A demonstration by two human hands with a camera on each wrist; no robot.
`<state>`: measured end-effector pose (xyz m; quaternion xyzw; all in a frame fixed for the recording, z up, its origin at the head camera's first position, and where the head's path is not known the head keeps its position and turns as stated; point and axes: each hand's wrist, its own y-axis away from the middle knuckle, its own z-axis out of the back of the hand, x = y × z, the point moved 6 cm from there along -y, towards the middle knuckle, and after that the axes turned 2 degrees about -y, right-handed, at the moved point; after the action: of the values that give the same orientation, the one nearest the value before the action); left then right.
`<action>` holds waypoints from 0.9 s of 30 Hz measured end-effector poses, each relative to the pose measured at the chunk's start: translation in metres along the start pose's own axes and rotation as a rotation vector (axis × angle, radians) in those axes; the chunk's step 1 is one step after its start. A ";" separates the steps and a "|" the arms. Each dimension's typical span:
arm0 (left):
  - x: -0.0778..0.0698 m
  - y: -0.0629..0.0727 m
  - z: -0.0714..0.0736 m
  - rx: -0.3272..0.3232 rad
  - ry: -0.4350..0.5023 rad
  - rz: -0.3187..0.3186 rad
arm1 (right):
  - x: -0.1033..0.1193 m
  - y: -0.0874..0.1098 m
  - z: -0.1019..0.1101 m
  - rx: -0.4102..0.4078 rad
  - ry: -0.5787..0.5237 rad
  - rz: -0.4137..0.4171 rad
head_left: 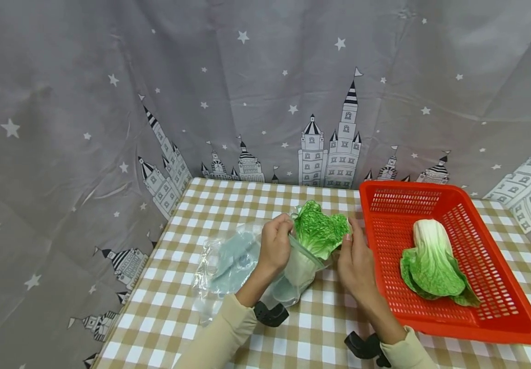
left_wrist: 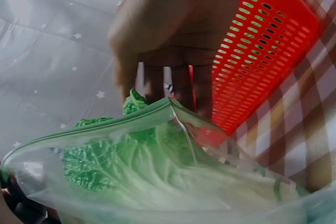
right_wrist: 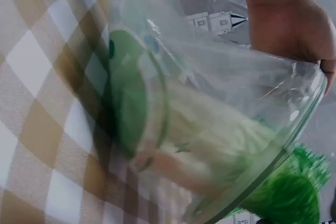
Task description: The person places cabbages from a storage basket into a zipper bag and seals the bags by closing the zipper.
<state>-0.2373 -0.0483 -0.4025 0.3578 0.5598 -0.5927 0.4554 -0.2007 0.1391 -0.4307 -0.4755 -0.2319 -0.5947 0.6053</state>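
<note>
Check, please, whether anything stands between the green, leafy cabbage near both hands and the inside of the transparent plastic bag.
Nothing visible does: the cabbage is already partly inside the bag. Its spread leaves stick out past the green rim and might catch.

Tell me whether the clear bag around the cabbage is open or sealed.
Open: the leafy end of the cabbage pokes out past the green rim of the clear bag.

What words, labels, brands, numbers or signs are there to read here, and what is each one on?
None that I can read.
Clear bag around the leafy cabbage: green markings, too blurred to tell whether they include lettering.
Grey curtain: drawn castles and stars, no lettering visible.
Red basket: no lettering visible.
</note>
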 end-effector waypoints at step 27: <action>-0.023 0.003 0.012 0.031 0.331 -0.079 | -0.011 0.006 -0.028 0.354 0.266 -0.103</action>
<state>-0.2263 -0.0568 -0.3806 0.4351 0.6316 -0.5517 0.3278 -0.2054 0.1201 -0.4537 -0.2667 -0.2748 -0.6322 0.6736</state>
